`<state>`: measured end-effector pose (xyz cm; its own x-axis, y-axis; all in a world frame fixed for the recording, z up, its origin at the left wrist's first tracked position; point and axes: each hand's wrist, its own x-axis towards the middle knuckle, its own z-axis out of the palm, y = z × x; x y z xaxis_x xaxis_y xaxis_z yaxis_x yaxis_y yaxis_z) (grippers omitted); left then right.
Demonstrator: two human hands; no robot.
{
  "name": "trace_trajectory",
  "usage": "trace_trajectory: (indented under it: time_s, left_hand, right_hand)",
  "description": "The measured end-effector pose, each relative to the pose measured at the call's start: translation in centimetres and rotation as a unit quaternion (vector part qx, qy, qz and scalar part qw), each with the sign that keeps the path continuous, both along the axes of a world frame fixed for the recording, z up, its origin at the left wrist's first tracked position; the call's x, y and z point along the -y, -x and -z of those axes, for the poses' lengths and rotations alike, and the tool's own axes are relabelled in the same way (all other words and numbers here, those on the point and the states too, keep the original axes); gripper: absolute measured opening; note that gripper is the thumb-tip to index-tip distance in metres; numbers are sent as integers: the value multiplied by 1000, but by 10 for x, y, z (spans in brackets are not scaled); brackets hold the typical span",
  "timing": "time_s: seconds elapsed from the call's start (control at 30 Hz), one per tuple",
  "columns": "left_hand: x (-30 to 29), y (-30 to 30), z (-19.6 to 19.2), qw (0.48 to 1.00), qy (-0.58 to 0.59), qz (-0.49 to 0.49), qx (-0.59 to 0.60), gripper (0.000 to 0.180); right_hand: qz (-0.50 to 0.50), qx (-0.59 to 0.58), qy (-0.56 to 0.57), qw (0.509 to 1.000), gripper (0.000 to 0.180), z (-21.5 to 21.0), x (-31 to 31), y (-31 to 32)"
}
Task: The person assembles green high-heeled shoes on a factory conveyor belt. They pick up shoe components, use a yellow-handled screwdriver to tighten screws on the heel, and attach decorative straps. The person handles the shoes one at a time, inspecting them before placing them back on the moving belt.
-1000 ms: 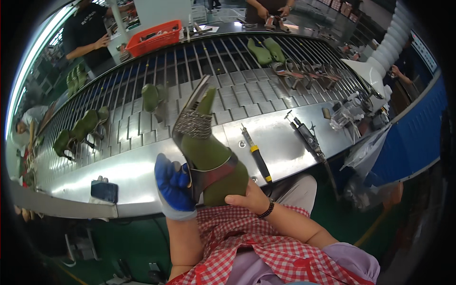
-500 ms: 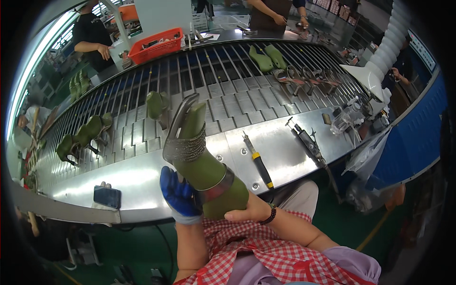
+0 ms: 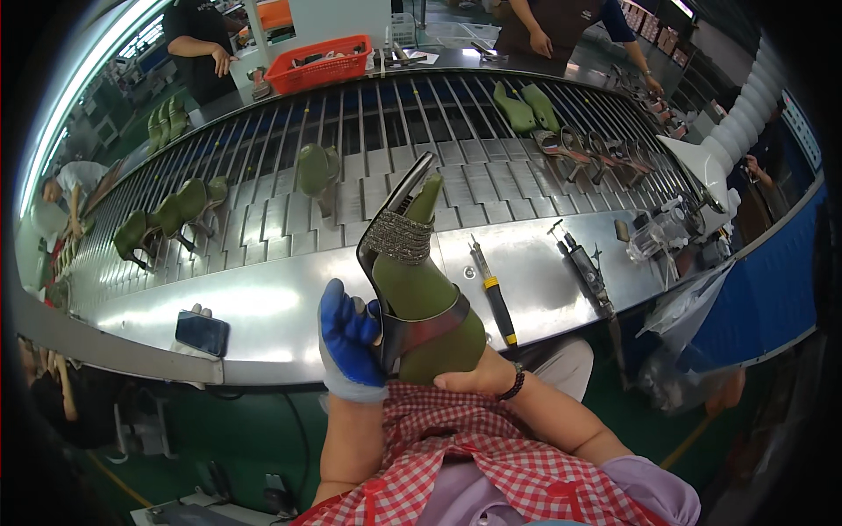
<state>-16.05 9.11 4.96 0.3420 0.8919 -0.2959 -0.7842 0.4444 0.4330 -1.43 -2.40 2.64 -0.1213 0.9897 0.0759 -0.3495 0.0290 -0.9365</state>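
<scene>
Head view: our gloved left hand (image 3: 349, 346) and bare right hand (image 3: 478, 373) grip a strapped sandal (image 3: 399, 238) on a green last (image 3: 417, 289) over the worktop (image 3: 272, 337), hiding some slats (image 3: 263, 210); phone (image 3: 203, 333) left, yellow-black tool (image 3: 497, 307) right.

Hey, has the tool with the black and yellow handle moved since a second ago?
No. Against the round metal fitting in the worktop, the black-and-yellow-handled tool keeps its place and angle; both merely shift together as the view moves.
</scene>
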Motion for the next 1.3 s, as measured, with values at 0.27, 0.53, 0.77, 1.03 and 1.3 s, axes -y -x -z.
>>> trace_trajectory:
  time_s: [0.27, 0.53, 0.77, 1.03, 1.3]
  left_hand:
    - [-27, -2, 2, 997, 55, 43, -20, 47]
    - [-24, 2, -1, 999, 16, 25, -22, 43]
    - [-33, 9, -12, 993, 27, 42, -103, 42]
    - [-81, 37, 46, 827, -465, 21, -316, 39]
    - [-174, 67, -35, 984, -74, -159, 20, 47]
  right_hand:
    - [-68, -165, 78, 981, 67, 4, -4, 13]
    - [-24, -196, 69, 978, 61, 2, -8, 19]
    - [-13, -113, 57, 992, 52, 7, -9, 30]
    - [-53, -221, 105, 968, 54, 2, -13, 55]
    - [-118, -198, 244, 942, 63, -11, 29, 56]
